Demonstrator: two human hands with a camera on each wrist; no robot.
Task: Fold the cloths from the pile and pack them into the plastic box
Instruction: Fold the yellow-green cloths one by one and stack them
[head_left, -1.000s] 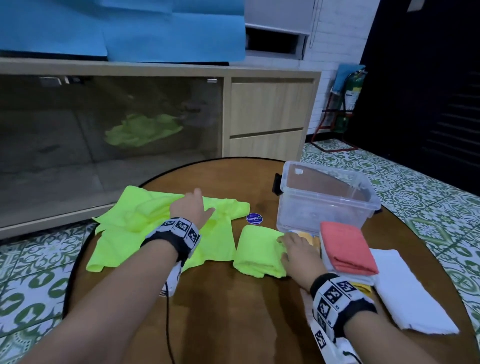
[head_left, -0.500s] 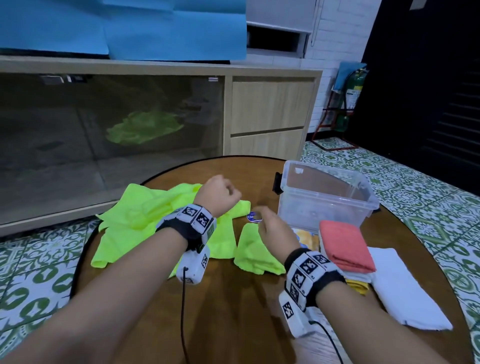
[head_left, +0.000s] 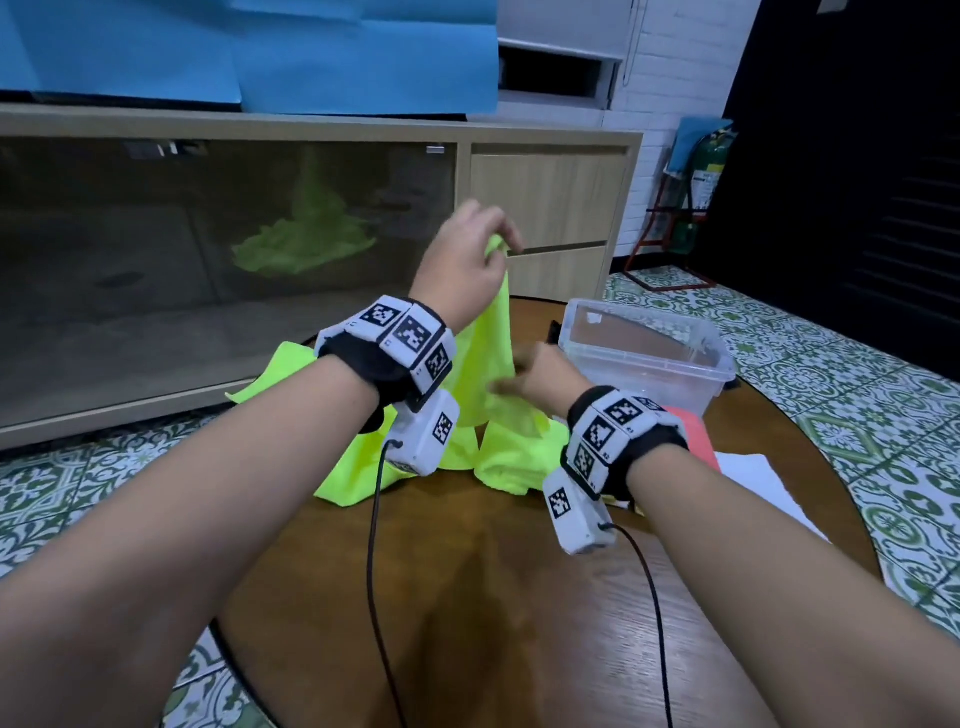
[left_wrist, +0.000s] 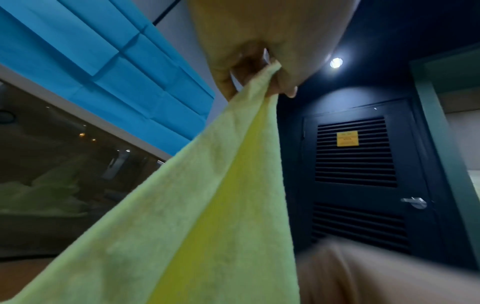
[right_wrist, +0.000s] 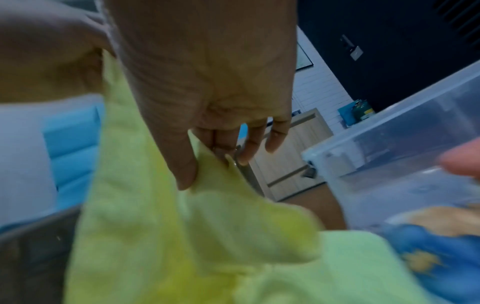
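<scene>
Cloth lay heaped at the table's left edge, a loose yellow-green pile (head_left: 291, 374) spilling toward the rim. From it the left hand (head_left: 462, 270) had one yellow-green cloth (head_left: 483, 364) lifted by a corner, pinched between thumb and curled fingers, as the left wrist view showed plainly; the fabric hung from that pinch in a long soft drape down toward the pile. The right hand (head_left: 540, 376), lower and just right of the hanging sheet, had a lower edge of the same cloth nipped between thumb and fingertips (right_wrist: 221, 148), the other fingers loosely extended. Below the hands a folded yellow-green cloth (head_left: 514, 462) rested on the table (head_left: 467, 597). Further right the clear plastic box (head_left: 644, 353) stood near the far right edge, seemingly with no cloth in it yet. In front of it a red cloth (head_left: 693, 426) and a white cloth (head_left: 763, 483) showed only in part, behind the right wrist.

The cloth looked light, limp and a little fuzzy, so it should not slip but would sag wherever it was unsupported. Holding two adjacent corners and spreading them apart would likely be the surest way to square it for folding.
</scene>
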